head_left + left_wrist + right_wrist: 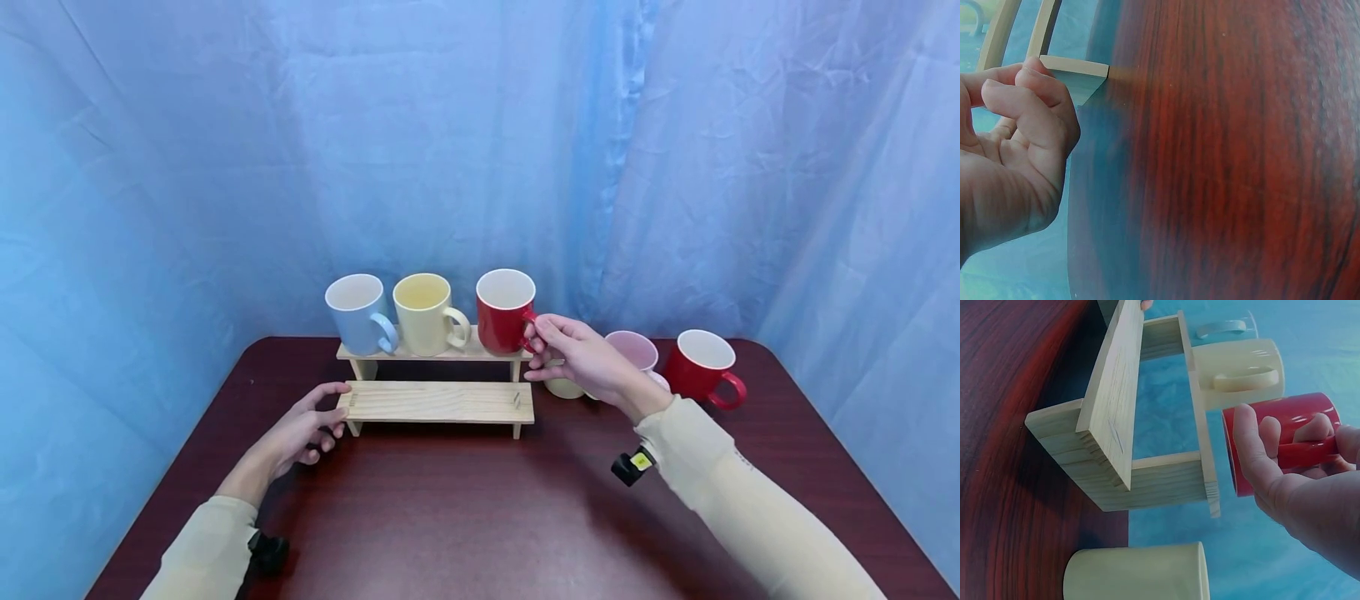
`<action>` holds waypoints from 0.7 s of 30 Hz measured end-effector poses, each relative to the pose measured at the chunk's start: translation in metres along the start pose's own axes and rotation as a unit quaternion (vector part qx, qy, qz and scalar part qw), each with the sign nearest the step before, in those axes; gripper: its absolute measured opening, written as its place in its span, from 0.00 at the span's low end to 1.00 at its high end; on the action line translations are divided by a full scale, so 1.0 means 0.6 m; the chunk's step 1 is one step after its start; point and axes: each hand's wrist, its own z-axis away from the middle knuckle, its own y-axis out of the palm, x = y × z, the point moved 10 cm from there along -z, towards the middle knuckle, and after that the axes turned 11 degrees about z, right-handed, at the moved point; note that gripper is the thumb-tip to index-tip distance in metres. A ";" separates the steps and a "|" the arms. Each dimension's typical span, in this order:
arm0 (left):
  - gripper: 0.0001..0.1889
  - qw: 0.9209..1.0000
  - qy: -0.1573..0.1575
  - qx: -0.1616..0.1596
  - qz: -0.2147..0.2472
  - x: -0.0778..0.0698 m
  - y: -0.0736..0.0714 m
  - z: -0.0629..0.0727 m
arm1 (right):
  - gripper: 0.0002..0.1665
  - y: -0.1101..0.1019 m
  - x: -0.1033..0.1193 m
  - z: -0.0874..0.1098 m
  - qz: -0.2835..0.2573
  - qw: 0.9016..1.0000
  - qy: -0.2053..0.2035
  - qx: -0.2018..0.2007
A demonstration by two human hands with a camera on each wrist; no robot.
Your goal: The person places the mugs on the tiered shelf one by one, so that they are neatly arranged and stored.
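Left grip [300, 429], over the desk [450, 517], pinches the rack [435, 402] at its left end; right grip [585, 360], one finger [1251, 437] extended, pinches a red mug [501, 329] by its handle [1308, 451], just above the upper tier [438, 357], beside the yellow mug [422, 329].

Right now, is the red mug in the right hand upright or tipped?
Upright: in the head view, the red mug in the right hand has its mouth facing up and its base down.
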 end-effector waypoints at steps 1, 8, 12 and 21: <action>0.25 1.000 0.000 0.000 0.000 0.000 0.000 0.000 | 0.21 0.001 -0.001 -0.003 0.000 1.000 0.001 0.000; 0.25 1.000 0.000 -0.006 0.000 0.002 -0.003 -0.001 | 0.19 0.004 -0.006 -0.017 -0.004 1.000 0.004 -0.001; 0.25 1.000 0.002 -0.007 -0.003 0.001 -0.002 -0.001 | 0.20 0.005 -0.007 -0.022 -0.001 1.000 0.007 0.002; 0.25 1.000 0.002 -0.008 -0.005 0.001 -0.003 -0.001 | 0.24 0.007 -0.018 -0.028 0.005 1.000 0.018 0.006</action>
